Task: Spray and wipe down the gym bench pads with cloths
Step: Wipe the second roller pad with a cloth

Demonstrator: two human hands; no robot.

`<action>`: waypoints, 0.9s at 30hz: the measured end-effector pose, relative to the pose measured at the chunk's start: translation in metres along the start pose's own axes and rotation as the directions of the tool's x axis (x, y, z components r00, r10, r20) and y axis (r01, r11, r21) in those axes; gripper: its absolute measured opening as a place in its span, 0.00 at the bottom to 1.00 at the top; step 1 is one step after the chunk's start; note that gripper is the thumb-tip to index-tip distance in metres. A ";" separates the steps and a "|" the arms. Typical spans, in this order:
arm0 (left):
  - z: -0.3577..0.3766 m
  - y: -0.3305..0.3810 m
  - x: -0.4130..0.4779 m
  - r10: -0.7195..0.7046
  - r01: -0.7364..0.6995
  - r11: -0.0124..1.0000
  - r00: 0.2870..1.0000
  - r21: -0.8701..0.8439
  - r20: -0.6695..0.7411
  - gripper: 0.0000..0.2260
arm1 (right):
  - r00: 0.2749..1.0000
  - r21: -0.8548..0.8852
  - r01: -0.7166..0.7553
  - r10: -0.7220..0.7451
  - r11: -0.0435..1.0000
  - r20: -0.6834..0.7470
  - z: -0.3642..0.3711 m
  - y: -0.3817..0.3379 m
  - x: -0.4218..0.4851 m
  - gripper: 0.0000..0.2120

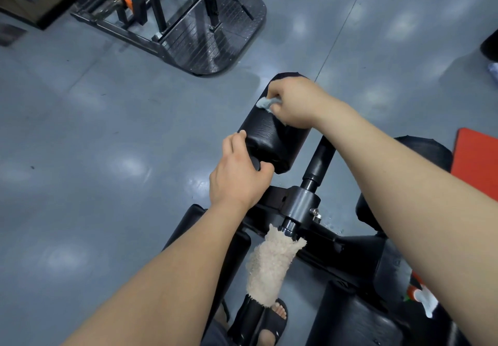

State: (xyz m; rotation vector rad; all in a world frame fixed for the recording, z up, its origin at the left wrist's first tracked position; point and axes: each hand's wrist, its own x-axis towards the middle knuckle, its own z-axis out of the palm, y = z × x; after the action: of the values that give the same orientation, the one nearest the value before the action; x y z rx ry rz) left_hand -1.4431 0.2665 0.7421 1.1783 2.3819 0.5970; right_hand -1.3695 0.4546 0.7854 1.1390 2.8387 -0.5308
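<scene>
Head view: right hand (pixel 296 103) grips a small pale-blue cloth (pixel 265 102) against the black cylindrical vinyl roller pad (pixel 269 135); left hand (pixel 237 173) clasps that pad's near end.

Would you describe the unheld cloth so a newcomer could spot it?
Find the black bench frame low in mid-view. The beige cloth hangs from it above a sandalled foot. It is big and fluffy, unlike the small pale cloth in the right hand.
</scene>
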 end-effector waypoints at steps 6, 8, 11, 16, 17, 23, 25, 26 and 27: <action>-0.001 0.001 0.001 -0.030 0.030 0.999 1.000 0.019 0.006 0.31 | 0.990 0.087 0.131 -0.135 0.988 0.040 0.017 -0.027 -0.036 0.07; -0.001 0.001 0.000 -0.034 0.034 0.999 0.999 0.007 0.008 0.28 | 0.986 0.110 0.154 -0.161 0.982 0.053 0.020 -0.031 -0.041 0.03; 0.000 0.000 0.001 -0.024 0.024 1.000 1.000 0.007 0.005 0.26 | 0.988 0.128 0.136 -0.145 0.982 0.059 0.019 -0.033 -0.040 0.01; 0.001 -0.001 0.001 -0.004 0.004 1.000 1.000 0.021 0.007 0.29 | 1.000 0.072 0.008 -0.008 0.997 -0.002 0.004 -0.023 -0.008 0.02; 0.000 -0.001 0.002 0.003 -0.003 1.000 1.000 0.016 0.002 0.28 | 1.000 0.067 -0.024 0.025 0.997 -0.017 0.000 -0.018 0.001 0.05; 0.001 -0.004 0.000 0.021 -0.021 1.000 1.000 -0.013 -0.017 0.27 | 0.983 0.041 -0.172 0.174 0.984 -0.058 -0.012 0.005 0.035 0.11; 0.000 -0.004 0.000 0.015 -0.015 1.000 1.000 -0.017 -0.021 0.27 | 0.970 0.047 -0.237 0.240 0.970 -0.045 -0.013 0.007 0.043 0.12; 0.000 -0.003 -0.001 0.015 -0.015 1.000 1.000 -0.020 -0.024 0.27 | 0.962 0.056 -0.269 0.271 0.962 -0.039 -0.013 0.009 0.046 0.12; 0.000 -0.003 -0.001 0.017 -0.017 1.000 1.000 -0.022 -0.025 0.27 | 0.954 0.068 -0.295 0.298 0.953 -0.039 -0.013 0.011 0.049 0.13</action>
State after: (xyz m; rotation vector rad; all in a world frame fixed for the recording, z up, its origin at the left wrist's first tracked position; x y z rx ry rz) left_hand -1.4447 0.2641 0.7408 1.1898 2.3822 0.6457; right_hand -1.3970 0.4988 0.7871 1.5734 2.6324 -0.5779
